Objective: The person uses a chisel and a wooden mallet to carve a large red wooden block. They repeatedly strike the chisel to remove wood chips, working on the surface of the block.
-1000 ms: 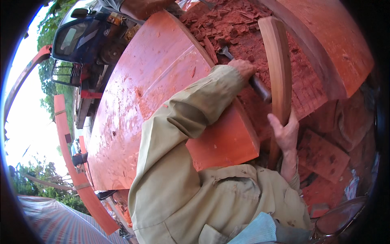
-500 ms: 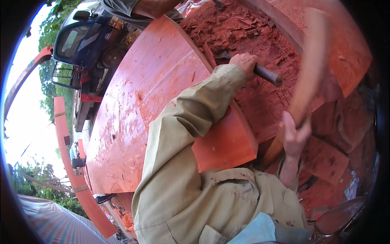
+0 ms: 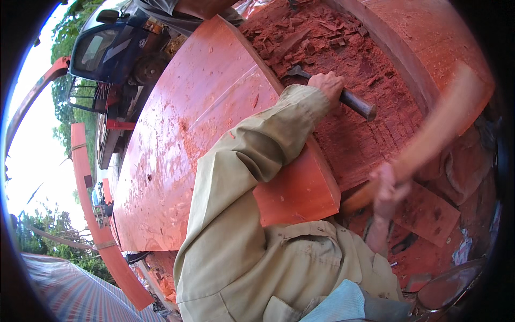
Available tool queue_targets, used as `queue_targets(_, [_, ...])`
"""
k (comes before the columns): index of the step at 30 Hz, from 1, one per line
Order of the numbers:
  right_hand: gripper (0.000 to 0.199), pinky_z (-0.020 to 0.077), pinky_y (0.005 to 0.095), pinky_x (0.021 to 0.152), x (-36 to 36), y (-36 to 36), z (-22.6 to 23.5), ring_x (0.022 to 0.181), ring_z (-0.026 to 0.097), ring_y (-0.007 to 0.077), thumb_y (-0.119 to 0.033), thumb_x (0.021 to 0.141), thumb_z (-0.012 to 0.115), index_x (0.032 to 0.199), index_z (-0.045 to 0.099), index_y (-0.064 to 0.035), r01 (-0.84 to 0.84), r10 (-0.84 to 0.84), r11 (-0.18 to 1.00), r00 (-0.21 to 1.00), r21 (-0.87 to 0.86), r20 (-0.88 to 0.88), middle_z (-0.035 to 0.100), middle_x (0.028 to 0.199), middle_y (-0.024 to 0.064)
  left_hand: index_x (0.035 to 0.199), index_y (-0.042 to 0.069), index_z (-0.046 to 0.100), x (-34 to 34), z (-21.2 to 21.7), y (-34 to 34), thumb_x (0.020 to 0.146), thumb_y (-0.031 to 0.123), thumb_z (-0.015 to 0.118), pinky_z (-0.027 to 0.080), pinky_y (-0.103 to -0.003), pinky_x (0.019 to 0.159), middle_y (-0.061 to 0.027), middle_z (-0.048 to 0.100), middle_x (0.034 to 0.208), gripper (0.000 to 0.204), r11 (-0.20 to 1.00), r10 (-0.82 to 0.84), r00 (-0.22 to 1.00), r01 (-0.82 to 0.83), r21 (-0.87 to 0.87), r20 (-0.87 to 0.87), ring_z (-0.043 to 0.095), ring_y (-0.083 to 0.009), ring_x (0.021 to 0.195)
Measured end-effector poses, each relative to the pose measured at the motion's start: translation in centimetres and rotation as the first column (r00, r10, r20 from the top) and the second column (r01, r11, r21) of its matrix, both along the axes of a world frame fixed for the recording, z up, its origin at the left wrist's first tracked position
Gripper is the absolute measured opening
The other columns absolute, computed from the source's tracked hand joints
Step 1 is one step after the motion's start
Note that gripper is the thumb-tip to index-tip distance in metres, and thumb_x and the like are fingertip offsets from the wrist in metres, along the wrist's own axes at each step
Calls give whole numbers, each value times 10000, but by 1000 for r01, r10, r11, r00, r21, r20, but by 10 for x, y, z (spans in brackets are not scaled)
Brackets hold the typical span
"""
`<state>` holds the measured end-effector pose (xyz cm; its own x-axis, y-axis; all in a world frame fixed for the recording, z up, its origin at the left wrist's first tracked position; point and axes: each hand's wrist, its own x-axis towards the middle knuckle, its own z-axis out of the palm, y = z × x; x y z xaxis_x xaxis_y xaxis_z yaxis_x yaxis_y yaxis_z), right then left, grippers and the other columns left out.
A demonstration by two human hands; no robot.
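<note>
My left hand (image 3: 327, 86) is wrapped round a chisel (image 3: 358, 104). The chisel's dark handle sticks out to the right of the fist, and its metal blade shows on the left, over a carved red wooden hollow (image 3: 370, 134). To the lower right, my right hand (image 3: 387, 190), somewhat blurred, grips a long wooden club (image 3: 429, 139). The club slants up to the right, its far end smeared by motion and apart from the chisel handle. My left sleeve lies across a smooth red wooden slab (image 3: 182, 139).
Chips and shavings (image 3: 322, 37) cover the hollow's far part. A thick red timber edge (image 3: 418, 48) rises at the right. At the far left stand a blue truck (image 3: 99, 53) and a curved red beam (image 3: 99, 225). Another person's arm (image 3: 201, 6) shows at the top.
The club has swung right and down, away from the chisel handle. My left hand and the chisel have shifted slightly right, and the view has moved a little.
</note>
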<state>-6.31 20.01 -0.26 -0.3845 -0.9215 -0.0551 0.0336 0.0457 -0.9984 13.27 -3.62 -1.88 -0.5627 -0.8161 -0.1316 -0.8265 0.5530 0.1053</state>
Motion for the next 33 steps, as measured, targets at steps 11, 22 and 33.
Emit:
queue_targets(11, [458, 569, 382, 793, -15, 17, -33, 850, 693, 199, -272, 949, 817, 1222, 643, 51, -98, 102, 991, 994, 88, -50, 731, 950, 110, 982, 143, 800, 58, 79, -51, 791, 248, 820, 631, -432, 841, -103, 809, 920, 219, 878, 432, 856, -471, -86, -285, 790, -305, 914])
queue_targets(22, [351, 520, 287, 587, -37, 58, -34, 662, 619, 118, -233, 995, 751, 1204, 588, -4, -78, 29, 966, 980, 245, 198, 627, 845, 36, 1040, 154, 742, 20, 44, 41, 759, 108, 821, 609, -493, 875, -139, 731, 1031, 296, 998, 43, 994, -46, -30, -99, 742, -374, 996])
queue_targets(33, [386, 541, 295, 662, -66, 106, -31, 730, 640, 142, -202, 1021, 704, 1317, 563, 3, 54, -56, 990, 998, 131, 11, 646, 891, 57, 1002, 112, 672, -66, 105, 167, 705, 136, 774, 597, -511, 805, -158, 692, 1015, 315, 874, -183, 758, 417, 249, -626, 709, -402, 979])
